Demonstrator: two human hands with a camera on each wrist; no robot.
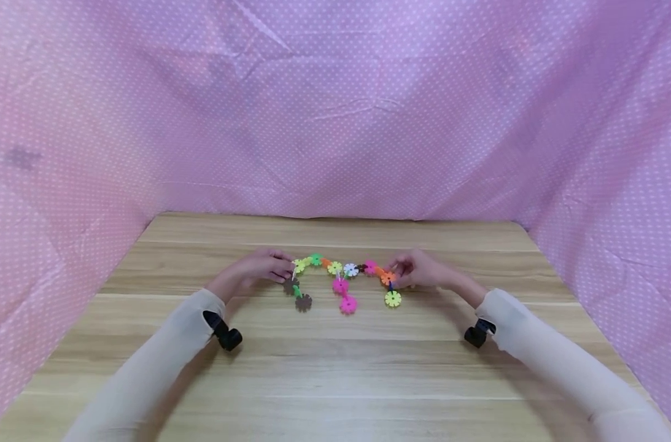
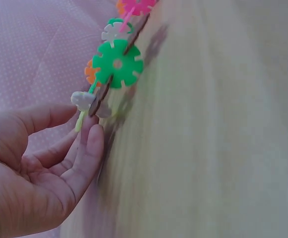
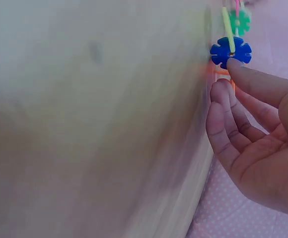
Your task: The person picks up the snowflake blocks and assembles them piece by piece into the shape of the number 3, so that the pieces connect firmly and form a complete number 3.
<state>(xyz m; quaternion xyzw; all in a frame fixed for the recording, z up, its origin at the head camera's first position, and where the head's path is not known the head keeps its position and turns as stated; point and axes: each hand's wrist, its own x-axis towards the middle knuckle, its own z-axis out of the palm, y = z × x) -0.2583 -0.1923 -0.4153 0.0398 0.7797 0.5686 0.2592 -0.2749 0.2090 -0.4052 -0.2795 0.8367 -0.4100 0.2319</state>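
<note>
A chain of colourful interlocking snowflake discs (image 1: 334,268) arches across the middle of the table, with three short strands pointing towards me. Brown discs (image 1: 304,302) joined by a green one form the left strand. Pink discs (image 1: 349,305) make up the middle one, and a yellow disc (image 1: 393,299) ends the right one. My left hand (image 1: 266,265) pinches the chain's left end, beside a white disc (image 2: 83,101) and a green disc (image 2: 128,70). At the right end, my right hand (image 1: 420,269) pinches the chain, its thumb against a blue disc (image 3: 241,53). Fingers partly hide both held ends.
The wooden table (image 1: 335,368) stretches out in front of and around the chain. A pink dotted cloth (image 1: 335,123) hangs behind the table and along both sides. Each wrist carries a small black camera (image 1: 228,337) below a pale sleeve (image 1: 169,350).
</note>
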